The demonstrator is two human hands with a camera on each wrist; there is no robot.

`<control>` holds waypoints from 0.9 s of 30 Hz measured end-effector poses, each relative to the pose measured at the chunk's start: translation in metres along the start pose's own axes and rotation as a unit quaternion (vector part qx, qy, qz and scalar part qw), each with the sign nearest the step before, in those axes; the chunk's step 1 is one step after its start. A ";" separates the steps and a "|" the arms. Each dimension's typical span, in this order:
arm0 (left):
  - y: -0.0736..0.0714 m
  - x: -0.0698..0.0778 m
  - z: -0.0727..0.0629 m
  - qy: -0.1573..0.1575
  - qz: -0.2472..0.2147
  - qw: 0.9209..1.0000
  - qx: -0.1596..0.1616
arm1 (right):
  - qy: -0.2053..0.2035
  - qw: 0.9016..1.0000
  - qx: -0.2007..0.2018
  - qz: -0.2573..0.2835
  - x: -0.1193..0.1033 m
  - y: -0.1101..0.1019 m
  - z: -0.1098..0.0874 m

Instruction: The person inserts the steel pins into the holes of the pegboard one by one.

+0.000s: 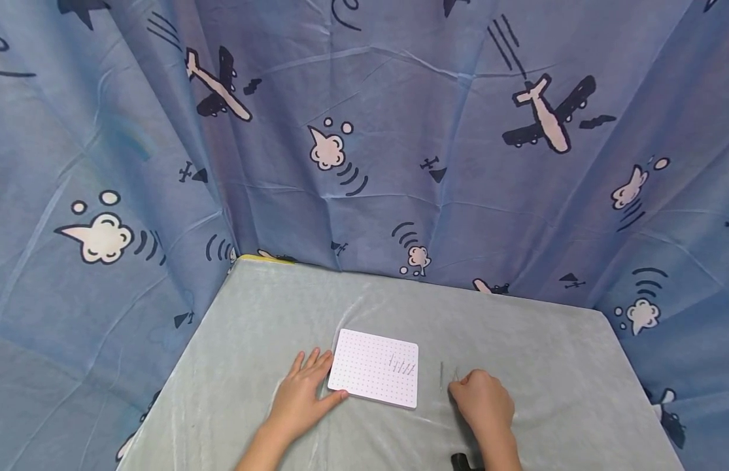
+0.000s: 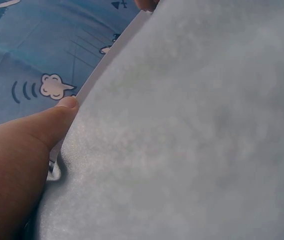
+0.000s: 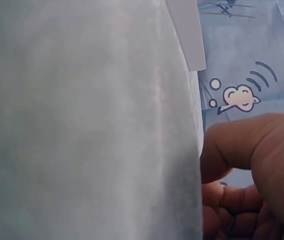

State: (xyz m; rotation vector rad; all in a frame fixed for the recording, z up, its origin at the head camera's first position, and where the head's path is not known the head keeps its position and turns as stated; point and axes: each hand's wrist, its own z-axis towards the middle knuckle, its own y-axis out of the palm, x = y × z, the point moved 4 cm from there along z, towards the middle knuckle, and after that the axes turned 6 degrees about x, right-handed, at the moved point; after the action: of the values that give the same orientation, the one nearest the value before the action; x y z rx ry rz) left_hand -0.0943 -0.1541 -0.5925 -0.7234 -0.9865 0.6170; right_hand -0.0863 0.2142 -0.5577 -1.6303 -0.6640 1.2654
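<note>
A white pegboard (image 1: 364,369) with a grid of small holes lies on the cloth-covered table. Several thin grey pins (image 1: 402,365) stand in its right part. My left hand (image 1: 302,399) steadies the board, fingers spread at its left edge and thumb (image 2: 68,103) against its front edge. To the right of the board, my right hand (image 1: 484,399) has its fingers curled down at the table, pinching a thin pin (image 1: 456,374) whose end shows past the fingertips. Another thin pin (image 1: 442,376) lies between that hand and the board. In the right wrist view, the fingertips (image 3: 214,172) are partly hidden by the table surface.
Pale grey cloth covers the table (image 1: 576,379). A blue curtain (image 1: 376,131) printed with planes and clouds hangs behind and at both sides. Beside the right wrist, at the near edge, sits a black object (image 1: 460,462). Something yellow (image 1: 264,259) shows along the table's back left edge.
</note>
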 end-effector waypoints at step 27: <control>0.001 -0.003 -0.001 0.006 0.002 1.000 0.003 | 0.045 0.974 -0.006 0.224 0.003 -0.005 0.004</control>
State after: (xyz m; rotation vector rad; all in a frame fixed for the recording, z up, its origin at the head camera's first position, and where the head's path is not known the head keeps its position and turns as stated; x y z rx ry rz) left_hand -0.0949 -0.1561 -0.5948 -0.7223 -0.9712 0.6181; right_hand -0.0882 0.2203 -0.5545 -1.9022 -0.2496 1.4912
